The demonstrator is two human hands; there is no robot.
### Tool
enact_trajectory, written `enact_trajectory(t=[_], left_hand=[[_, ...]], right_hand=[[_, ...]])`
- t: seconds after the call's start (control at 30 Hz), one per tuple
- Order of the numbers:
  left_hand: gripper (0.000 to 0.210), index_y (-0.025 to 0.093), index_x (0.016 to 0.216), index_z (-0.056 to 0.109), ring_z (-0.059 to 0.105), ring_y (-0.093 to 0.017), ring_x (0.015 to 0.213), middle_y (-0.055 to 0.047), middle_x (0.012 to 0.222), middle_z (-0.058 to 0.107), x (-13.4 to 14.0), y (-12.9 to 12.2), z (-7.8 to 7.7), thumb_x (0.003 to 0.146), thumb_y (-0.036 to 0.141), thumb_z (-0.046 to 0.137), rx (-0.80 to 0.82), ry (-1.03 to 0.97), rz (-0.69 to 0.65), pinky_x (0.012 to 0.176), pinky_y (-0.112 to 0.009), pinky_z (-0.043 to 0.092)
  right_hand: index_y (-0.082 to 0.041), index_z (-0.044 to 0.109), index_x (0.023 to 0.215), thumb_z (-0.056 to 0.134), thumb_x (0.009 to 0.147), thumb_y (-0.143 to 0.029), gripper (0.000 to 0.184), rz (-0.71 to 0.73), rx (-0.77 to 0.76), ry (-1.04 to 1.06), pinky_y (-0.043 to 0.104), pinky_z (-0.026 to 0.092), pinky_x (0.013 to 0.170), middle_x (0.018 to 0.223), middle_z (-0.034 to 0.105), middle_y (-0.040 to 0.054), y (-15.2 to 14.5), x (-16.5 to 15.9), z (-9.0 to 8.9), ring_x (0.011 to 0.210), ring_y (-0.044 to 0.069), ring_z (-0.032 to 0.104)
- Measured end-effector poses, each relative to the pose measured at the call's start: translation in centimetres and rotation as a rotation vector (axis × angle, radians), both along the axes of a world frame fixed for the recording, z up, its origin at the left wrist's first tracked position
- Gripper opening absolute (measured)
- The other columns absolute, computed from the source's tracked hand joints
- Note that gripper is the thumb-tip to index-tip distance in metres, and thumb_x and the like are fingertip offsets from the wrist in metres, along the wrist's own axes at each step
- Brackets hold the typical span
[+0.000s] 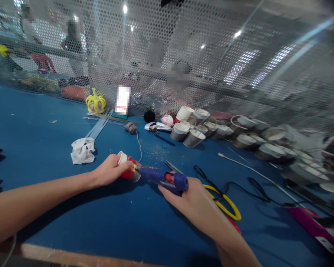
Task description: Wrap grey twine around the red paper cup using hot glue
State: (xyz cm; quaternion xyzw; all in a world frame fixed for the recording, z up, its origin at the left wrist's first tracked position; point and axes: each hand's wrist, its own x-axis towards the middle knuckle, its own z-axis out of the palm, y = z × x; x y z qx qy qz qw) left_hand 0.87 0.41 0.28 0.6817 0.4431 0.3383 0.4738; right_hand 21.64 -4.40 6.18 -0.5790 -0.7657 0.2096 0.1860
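Glue gun (pixel 157 175) at paper cup (pixel 126 175)

The paper cup, red and white, is held tilted in the left hand (pixel 108 171) over the blue table (pixel 100 218); the glue gun is clasped in the right hand (pixel 193 194), its tip aimed at the cup's side, contact not discernible. Grey yarn ball (pixel 130 128) is seen beyond

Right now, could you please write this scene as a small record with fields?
Left hand: holds a red and white cup
Right hand: holds a blue glue gun, nozzle at the cup
Yarn: grey ball, lying beyond the cup
Scissors: yellow-handled, partly hidden by the right hand
Grey cups: grouped at right rear
Surface: blue tabletop
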Motion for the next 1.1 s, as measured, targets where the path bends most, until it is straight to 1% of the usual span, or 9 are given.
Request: enact_trajectory(t=[0.2, 0.3, 0.4, 0.5, 0.73, 0.9, 1.0, 1.1], left_hand=[[0.034, 0.01, 0.07, 0.064, 0.051, -0.011, 0.056, -0.002, 0.062, 0.063, 0.03, 0.1, 0.06, 0.078, 0.033, 0.04, -0.027, -0.056, -0.006, 0.053, -0.018, 0.038], [0.035, 0.009, 0.068, 0.062, 0.048, -0.01, 0.054, -0.001, 0.06, 0.06, 0.01, 0.17, -0.07, 0.077, 0.036, 0.041, -0.014, -0.039, 0.022, 0.05, -0.018, 0.035], [0.036, 0.009, 0.062, 0.059, 0.043, -0.009, 0.05, 0.0, 0.054, 0.054, 0.0, 0.2, -0.23, 0.076, 0.037, 0.041, 0.002, -0.003, 0.06, 0.046, -0.017, 0.032], [0.036, 0.009, 0.059, 0.057, 0.04, -0.008, 0.048, 0.001, 0.052, 0.051, 0.04, 0.17, -0.24, 0.076, 0.036, 0.041, -0.008, -0.007, 0.055, 0.045, -0.017, 0.03], [0.033, 0.009, 0.064, 0.058, 0.044, -0.009, 0.051, 0.0, 0.056, 0.055, 0.13, 0.09, 0.0, 0.075, 0.036, 0.042, -0.061, -0.043, 0.059, 0.048, -0.018, 0.034], [0.034, 0.009, 0.061, 0.056, 0.041, -0.008, 0.049, 0.001, 0.053, 0.05, 0.14, 0.1, -0.02, 0.075, 0.036, 0.042, -0.027, -0.015, 0.08, 0.046, -0.018, 0.031], [0.034, 0.009, 0.063, 0.058, 0.041, -0.009, 0.048, 0.0, 0.053, 0.052, 0.11, 0.12, 0.0, 0.076, 0.035, 0.04, -0.032, -0.03, 0.056, 0.045, -0.018, 0.032], [0.035, 0.009, 0.064, 0.059, 0.042, -0.009, 0.05, -0.001, 0.055, 0.053, 0.09, 0.1, 0.02, 0.076, 0.035, 0.04, -0.021, -0.023, 0.045, 0.047, -0.019, 0.033]], right_hand=[[-0.017, 0.043, 0.054, 0.046, 0.072, -0.028, 0.021, 0.034, 0.007, 0.01, 0.018, 0.027, 0.04, 0.049, 0.037, -0.0049, -0.16, -0.07, 0.05, 0.045, 0.007, 0.031], [-0.017, 0.042, 0.054, 0.046, 0.072, -0.026, 0.02, 0.046, 0.006, 0.013, 0.018, 0.027, 0.04, 0.049, 0.037, -0.0051, -0.26, -0.12, 0.12, 0.045, 0.007, 0.031], [-0.017, 0.043, 0.055, 0.045, 0.072, -0.026, 0.019, 0.043, -0.009, 0.016, 0.018, 0.026, 0.039, 0.049, 0.038, -0.0051, -0.34, -0.18, 0.17, 0.044, 0.007, 0.031], [-0.017, 0.042, 0.055, 0.045, 0.072, -0.026, 0.019, 0.038, -0.022, 0.008, 0.018, 0.027, 0.039, 0.048, 0.038, -0.0054, -0.38, -0.26, 0.23, 0.043, 0.007, 0.031], [-0.017, 0.041, 0.055, 0.044, 0.072, -0.023, 0.018, 0.07, -0.036, 0.001, 0.019, 0.028, 0.041, 0.049, 0.04, -0.0047, -0.46, -0.41, 0.36, 0.045, 0.007, 0.032], [-0.018, 0.041, 0.055, 0.044, 0.072, -0.022, 0.018, 0.081, -0.047, -0.014, 0.018, 0.028, 0.041, 0.05, 0.042, -0.0049, -0.48, -0.5, 0.43, 0.046, 0.008, 0.033], [-0.018, 0.04, 0.052, 0.046, 0.071, -0.024, 0.02, 0.051, -0.019, -0.017, 0.018, 0.028, 0.041, 0.049, 0.04, -0.005, -0.34, -0.52, 0.46, 0.045, 0.007, 0.033], [-0.018, 0.04, 0.051, 0.048, 0.07, -0.03, 0.023, 0.003, -0.008, -0.014, 0.019, 0.029, 0.04, 0.047, 0.038, -0.0048, -0.13, -0.4, 0.39, 0.044, 0.008, 0.032]])
